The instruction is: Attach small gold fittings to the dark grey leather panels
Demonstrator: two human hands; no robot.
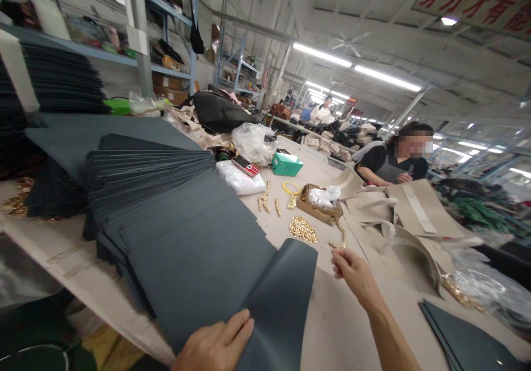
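Nearest to me, my left hand (215,344) lies flat, fingers spread, on the near end of a dark grey sheet (232,271), the top one of a fanned stack (157,194) that runs away from me to the left along the table (340,327). That sheet's right near part curls up into a loose roll, its long axis running from my left hand forward towards the pile of gold chain (302,230). My right hand (352,271) is held out over the bare table, fingers curled in; I cannot tell whether it pinches anything. It is the nearer one to the chain, which lies just ahead of it and slightly left, beside a small cardboard box (319,208). Beyond, a red phone (245,166) rests on a white bag, and tan leather pieces (415,216) lie to the right, where another person (398,163) works.
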